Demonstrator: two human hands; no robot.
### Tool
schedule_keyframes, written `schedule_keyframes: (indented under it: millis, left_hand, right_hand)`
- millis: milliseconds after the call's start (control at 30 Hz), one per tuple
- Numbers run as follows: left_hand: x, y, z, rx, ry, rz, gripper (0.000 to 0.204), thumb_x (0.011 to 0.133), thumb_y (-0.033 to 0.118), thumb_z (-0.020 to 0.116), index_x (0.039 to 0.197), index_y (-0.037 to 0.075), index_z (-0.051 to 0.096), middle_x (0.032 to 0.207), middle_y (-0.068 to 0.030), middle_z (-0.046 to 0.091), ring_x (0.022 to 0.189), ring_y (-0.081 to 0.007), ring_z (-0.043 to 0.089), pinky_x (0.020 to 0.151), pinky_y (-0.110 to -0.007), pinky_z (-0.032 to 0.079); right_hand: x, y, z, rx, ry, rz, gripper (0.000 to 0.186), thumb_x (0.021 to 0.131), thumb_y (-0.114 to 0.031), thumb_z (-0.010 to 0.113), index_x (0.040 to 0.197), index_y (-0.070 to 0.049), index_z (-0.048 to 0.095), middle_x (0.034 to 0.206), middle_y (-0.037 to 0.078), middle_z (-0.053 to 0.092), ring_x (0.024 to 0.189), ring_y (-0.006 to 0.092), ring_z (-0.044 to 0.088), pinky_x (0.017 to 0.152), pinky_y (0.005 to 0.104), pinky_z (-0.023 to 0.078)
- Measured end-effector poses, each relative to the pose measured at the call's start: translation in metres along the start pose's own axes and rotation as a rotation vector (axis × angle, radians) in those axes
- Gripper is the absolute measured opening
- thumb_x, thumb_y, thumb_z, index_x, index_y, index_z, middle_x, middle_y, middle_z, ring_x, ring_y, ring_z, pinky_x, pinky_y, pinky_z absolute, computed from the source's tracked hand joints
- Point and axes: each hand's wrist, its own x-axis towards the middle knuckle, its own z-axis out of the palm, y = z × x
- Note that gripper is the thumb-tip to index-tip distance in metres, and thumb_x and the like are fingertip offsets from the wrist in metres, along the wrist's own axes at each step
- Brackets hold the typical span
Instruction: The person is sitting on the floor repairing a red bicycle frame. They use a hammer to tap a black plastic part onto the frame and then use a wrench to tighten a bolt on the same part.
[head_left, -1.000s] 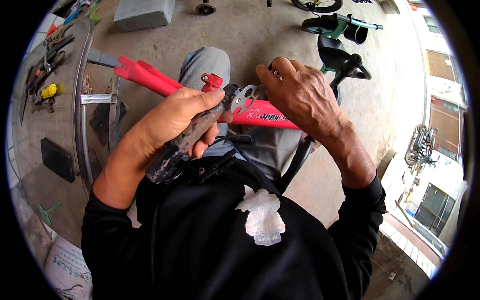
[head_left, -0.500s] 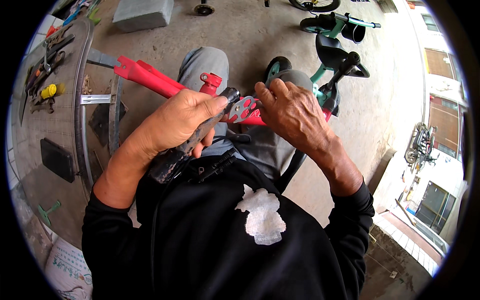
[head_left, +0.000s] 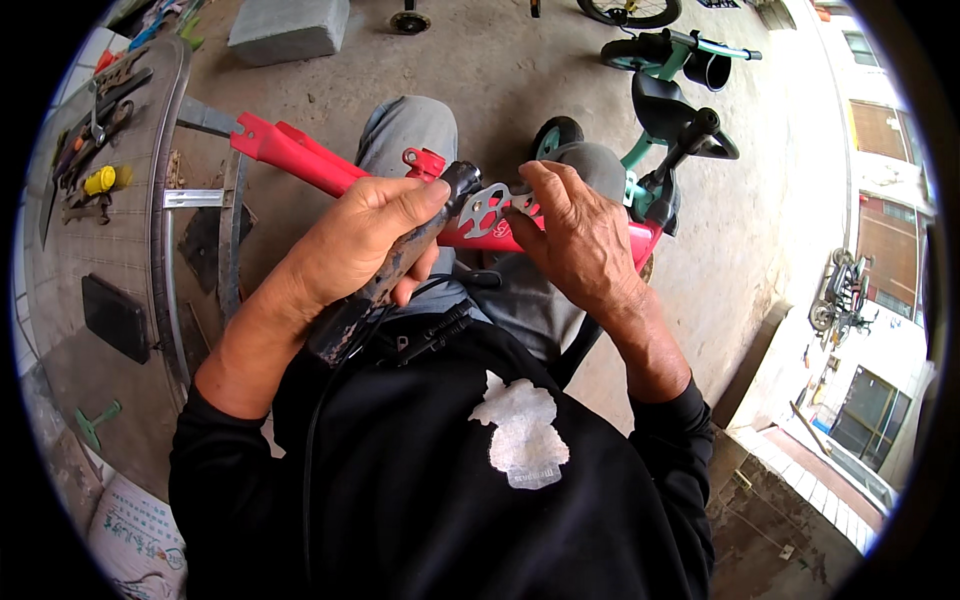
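Across my thighs lies a red bike frame part (head_left: 300,160) with a forked left end and a red clamp collar (head_left: 424,163). My left hand (head_left: 350,245) is closed around a worn, dark cylindrical tool (head_left: 372,288), its paint chipped; the tool slants up to the right and its black head (head_left: 461,180) is beside the frame. A silver metal plate with cut-out holes (head_left: 484,210) sits against the red tube. My right hand (head_left: 585,235) pinches the plate's right part between thumb and fingers, which partly cover it.
On my left a workbench (head_left: 140,215) holds pliers and wrenches, a yellow-ended tool (head_left: 99,181) and a black flat case (head_left: 115,320). A grey block (head_left: 288,30) sits on the floor ahead. A green child's bike (head_left: 655,120) stands ahead right. A white sack (head_left: 137,535) is at lower left.
My right hand has shifted slightly, its thumb now lying over the plate and its fingers raised. The plate's face has turned and shows more. My left hand keeps hold of the dark tool.
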Motion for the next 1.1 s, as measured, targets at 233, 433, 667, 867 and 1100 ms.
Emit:
schedule_keyframes:
  millis: [233, 433, 667, 867, 1100]
  left_hand:
    - [0.012, 0.003, 0.007, -0.011, 0.104, 0.246, 0.043, 0.099, 0.043, 0.051, 0.087, 0.003, 0.059, 0.060, -0.0034, 0.058, 0.042, -0.0074, 0.051, 0.039, -0.020, 0.041]
    - [0.023, 0.002, 0.010, 0.098, 0.234, 0.435, 0.034, 0.101, 0.035, 0.051, 0.089, 0.003, 0.058, 0.059, -0.0005, 0.053, 0.047, -0.0060, 0.049, 0.043, -0.021, 0.041]
    - [0.038, 0.002, 0.013, 0.449, 0.433, 0.657, 0.031, 0.098, 0.031, 0.059, 0.091, 0.001, 0.058, 0.061, -0.0033, 0.054, 0.053, -0.0095, 0.050, 0.050, -0.028, 0.043]
    - [0.048, -0.001, 0.010, 0.757, 0.582, 0.804, 0.028, 0.094, 0.029, 0.064, 0.091, 0.001, 0.059, 0.067, -0.0130, 0.060, 0.057, -0.0247, 0.059, 0.053, -0.035, 0.046]
    - [0.041, -0.007, 0.005, 0.810, 0.466, 0.769, 0.027, 0.092, 0.027, 0.065, 0.097, 0.000, 0.059, 0.069, -0.0175, 0.062, 0.065, -0.0345, 0.064, 0.055, -0.039, 0.048]
  right_hand:
    - [-0.014, -0.026, 0.035, 0.110, 0.142, 0.148, 0.057, 0.074, -0.016, 0.078, 0.124, -0.004, 0.053, 0.113, 0.016, 0.062, 0.087, 0.0318, 0.068, 0.068, 0.0389, 0.055]
    - [-0.021, -0.049, 0.052, 0.474, 0.140, 0.233, 0.070, 0.072, -0.012, 0.079, 0.132, 0.003, 0.047, 0.090, 0.017, 0.065, 0.064, 0.0261, 0.065, 0.057, 0.0353, 0.053]
    - [-0.018, -0.071, 0.046, 0.809, 0.113, 0.297, 0.088, 0.075, -0.016, 0.081, 0.142, 0.007, 0.029, 0.082, 0.012, 0.061, 0.057, 0.0169, 0.057, 0.054, 0.0302, 0.049]
    - [-0.014, -0.097, 0.034, 0.892, 0.228, 0.441, 0.090, 0.080, -0.001, 0.073, 0.149, -0.001, 0.016, 0.081, 0.006, 0.064, 0.067, 0.0083, 0.061, 0.060, 0.0242, 0.050]
    - [-0.012, -0.094, 0.013, 0.944, 0.377, 0.296, 0.075, 0.081, 0.008, 0.066, 0.145, 0.001, 0.028, 0.075, 0.004, 0.063, 0.065, 0.0055, 0.059, 0.058, 0.0217, 0.047]
